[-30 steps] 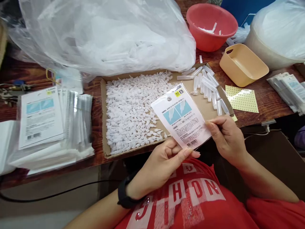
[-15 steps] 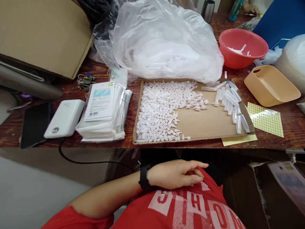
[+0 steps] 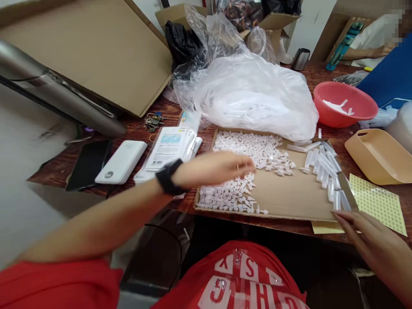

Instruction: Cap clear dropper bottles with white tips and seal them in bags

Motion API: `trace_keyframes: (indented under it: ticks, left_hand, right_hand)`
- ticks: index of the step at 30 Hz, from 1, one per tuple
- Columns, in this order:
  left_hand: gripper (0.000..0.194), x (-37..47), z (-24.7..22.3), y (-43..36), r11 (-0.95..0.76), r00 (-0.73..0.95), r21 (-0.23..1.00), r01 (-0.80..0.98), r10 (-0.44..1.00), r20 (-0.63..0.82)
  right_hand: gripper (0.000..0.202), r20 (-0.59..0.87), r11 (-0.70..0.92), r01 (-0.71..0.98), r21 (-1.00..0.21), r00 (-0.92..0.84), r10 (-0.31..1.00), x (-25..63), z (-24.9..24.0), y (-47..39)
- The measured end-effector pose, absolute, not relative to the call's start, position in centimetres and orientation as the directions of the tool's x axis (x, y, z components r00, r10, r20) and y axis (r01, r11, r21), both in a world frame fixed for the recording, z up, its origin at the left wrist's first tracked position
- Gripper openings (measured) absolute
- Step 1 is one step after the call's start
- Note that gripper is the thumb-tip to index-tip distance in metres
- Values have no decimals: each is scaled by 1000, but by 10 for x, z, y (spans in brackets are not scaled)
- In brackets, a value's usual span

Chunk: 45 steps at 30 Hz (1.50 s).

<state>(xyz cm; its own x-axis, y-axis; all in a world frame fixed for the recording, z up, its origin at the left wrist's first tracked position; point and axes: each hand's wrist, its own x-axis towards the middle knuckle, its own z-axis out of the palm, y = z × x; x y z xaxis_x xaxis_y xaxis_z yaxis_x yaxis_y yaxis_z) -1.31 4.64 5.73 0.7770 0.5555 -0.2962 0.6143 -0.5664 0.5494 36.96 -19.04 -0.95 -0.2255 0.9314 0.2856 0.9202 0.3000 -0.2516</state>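
The tray [image 3: 283, 195] lay at the near edge of the tabletop [image 3: 170, 114]. Nozzles [image 3: 225, 199] covered its left part from far edge to near edge, a few straggling along the near edge; the middle was bare cardboard. Tubes [image 3: 325, 165] lay in a loose heap along the right edge, some by the far right corner.

The left hand [image 3: 219, 167], a watch [image 3: 170, 177] on its wrist, reached across the tray's left edge and was over the nozzles. Its fingers were loosely curled and blurred, so whether they had hold of anything could not be told. The right hand [image 3: 375, 238] was at the tray's near right corner, fingers nearly straight and close together, the tips just beside the nearest tubes; whether they touched or gripped anything could not be told.

Packets [image 3: 167, 148] were stacked left of the tray, and beyond them towards the tabletop's left end lay a power bank [image 3: 122, 162] and a phone [image 3: 88, 165]. Keys [image 3: 153, 121] lay behind the packets. A bag [image 3: 257, 96] bulged against the tray's far edge. Past the far right corner stood a bowl [image 3: 336, 121], with a tub [image 3: 370, 161] nearer. A sticker sheet [image 3: 376, 204] lay beside the right edge.
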Motion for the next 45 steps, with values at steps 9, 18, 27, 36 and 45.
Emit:
trace_keyframes:
  ticks: [9, 18, 27, 36, 45]
  left_hand:
    - [47, 29, 21, 230, -527, 531, 71, 847, 839, -116]
    - [32, 44, -3, 247, -546, 555, 114, 830, 830, -62]
    - [33, 23, 40, 144, -577, 612, 572, 583, 775, 157]
    - [29, -3, 15, 13, 114, 680, 989, 95, 718, -148]
    - [29, -1, -11, -27, 542, 491, 770, -336, 799, -348]
  right_hand:
    - [26, 165, 391, 901, -187, -364, 917, 281, -40, -38]
    - [28, 128, 502, 827, -251, -486, 865, 256, -42, -20]
    - [25, 147, 645, 690, -328, -638, 756, 215, -55, -38]
    - [26, 291, 665, 650, -367, -599, 746, 216, -67, -35]
    - [36, 356, 361, 446, -819, -100, 929, 236, -14, -80]
